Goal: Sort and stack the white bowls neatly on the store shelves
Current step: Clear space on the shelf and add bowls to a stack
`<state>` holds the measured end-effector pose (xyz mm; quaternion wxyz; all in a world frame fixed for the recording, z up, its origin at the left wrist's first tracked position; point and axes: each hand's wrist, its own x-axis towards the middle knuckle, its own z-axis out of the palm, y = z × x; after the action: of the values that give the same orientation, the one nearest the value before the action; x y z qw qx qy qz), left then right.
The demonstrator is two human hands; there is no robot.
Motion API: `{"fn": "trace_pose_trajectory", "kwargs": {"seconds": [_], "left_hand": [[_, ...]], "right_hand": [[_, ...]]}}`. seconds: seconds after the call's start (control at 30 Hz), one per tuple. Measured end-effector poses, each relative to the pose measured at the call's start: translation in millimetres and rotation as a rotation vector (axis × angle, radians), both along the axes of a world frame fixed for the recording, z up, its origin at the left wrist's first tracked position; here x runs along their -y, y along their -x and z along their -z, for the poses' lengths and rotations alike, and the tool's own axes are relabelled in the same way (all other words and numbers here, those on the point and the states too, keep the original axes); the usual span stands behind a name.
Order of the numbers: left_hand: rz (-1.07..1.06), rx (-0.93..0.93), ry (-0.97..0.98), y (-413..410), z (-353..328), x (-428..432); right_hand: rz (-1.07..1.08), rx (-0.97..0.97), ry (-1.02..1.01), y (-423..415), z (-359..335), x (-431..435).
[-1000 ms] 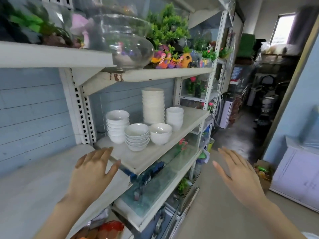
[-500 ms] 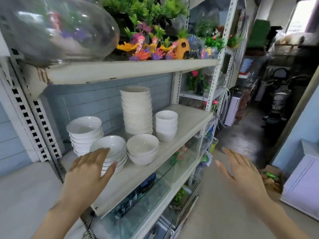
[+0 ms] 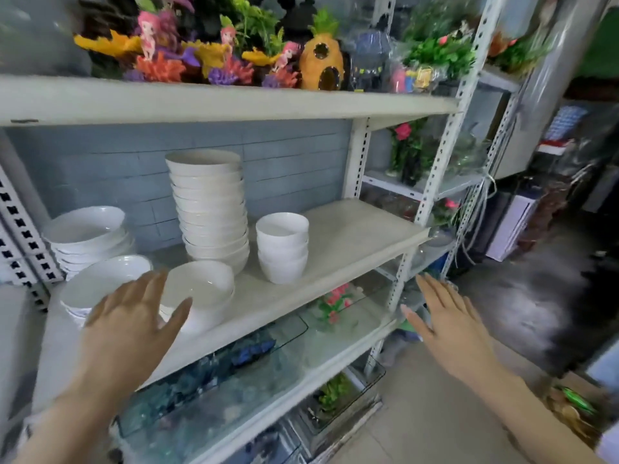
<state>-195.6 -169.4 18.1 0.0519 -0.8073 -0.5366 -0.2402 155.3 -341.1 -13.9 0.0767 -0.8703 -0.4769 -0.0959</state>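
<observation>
Head view: left hand (image 3: pixel 130 319), grip spread, before near white ceramic bowl stack (image 3: pixel 201 286), contact unclear; right hand (image 3: pixel 447 329), grip spread, empty, beside pale grey shelf (image 3: pixel 351 236).

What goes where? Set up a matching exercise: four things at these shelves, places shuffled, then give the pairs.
1. tallest bowl stack
2. pineapple ornament
3. left hand
4. right hand

A. on the upper shelf
B. open, in front of the front bowls
C. at the back of the middle shelf
D. open, by the front upright

Pairs: 1-C, 2-A, 3-B, 4-D
</observation>
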Motion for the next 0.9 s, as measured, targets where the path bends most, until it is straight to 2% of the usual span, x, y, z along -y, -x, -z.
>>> {"fn": "trace_pose_trajectory", "kwargs": {"seconds": [0.23,0.57,0.63,0.77,0.9], "left_hand": [[-0.079,-0.001,0.031,-51.1,4.1,27.8],[-0.001,0.050,-0.020,-126.5,12.2,9.8],[0.032,0.093,0.020,-143.0,19.9,6.5],[0.013,0.204,0.263,-172.5,33.7,-13.0],[0.007,0.245,0.340,-184.3,49.5,-42.4]], "right_hand": [[-0.168,0.010,-0.057,-50.4,-11.3,-20.6],[-0.350,-0.095,-0.039,-72.5,-15.8,-101.4],[-0.388,-0.158,-0.010,-70.6,-12.0,-116.9],[-0.464,-0.265,0.010,-71.9,-8.9,-147.6],[-0.533,-0.405,-0.035,-75.8,-6.6,-177.1]]}}
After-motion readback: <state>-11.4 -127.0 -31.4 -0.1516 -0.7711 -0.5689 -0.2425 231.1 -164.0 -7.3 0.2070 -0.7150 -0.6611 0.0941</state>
